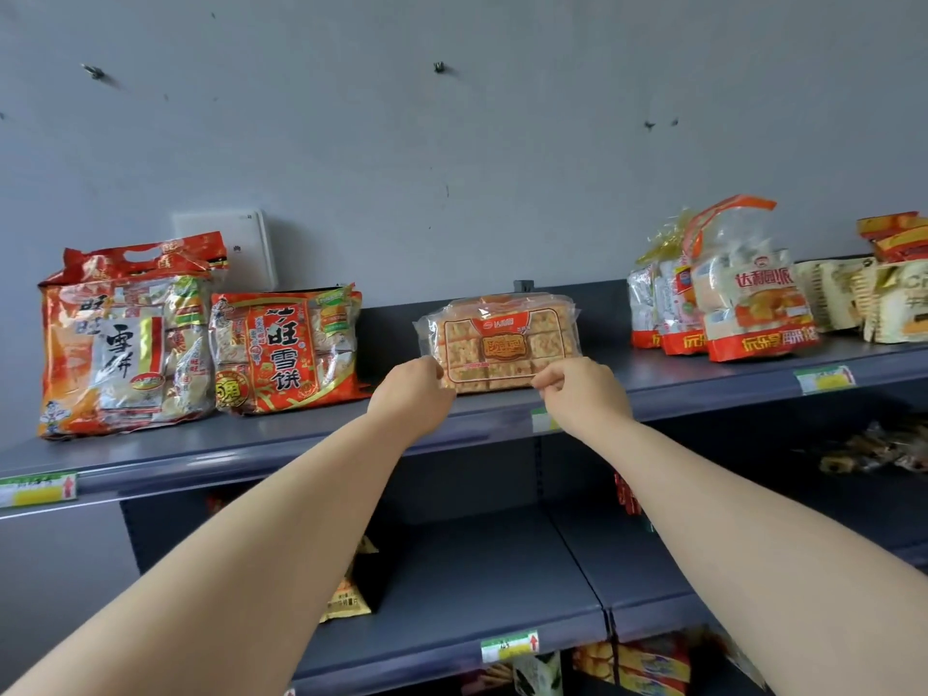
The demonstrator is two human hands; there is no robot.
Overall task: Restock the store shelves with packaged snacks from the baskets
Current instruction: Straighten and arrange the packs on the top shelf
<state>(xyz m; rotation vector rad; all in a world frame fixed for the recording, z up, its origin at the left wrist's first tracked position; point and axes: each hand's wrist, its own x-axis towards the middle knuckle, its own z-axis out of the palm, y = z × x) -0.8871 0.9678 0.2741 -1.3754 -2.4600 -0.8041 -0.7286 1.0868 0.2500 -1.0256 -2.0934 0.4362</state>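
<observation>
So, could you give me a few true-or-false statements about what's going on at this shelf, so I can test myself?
1. The left hand and the right hand both pinch the biscuit pack at its lower corners. True.
2. The biscuit pack is held at the lowest shelf. False: it is upright at the top shelf.
3. Two red rice-cracker bags stand to the left of the biscuit pack. True.
4. The biscuit pack leans against the red rice-cracker bags. False: a stretch of bare shelf separates them.
</observation>
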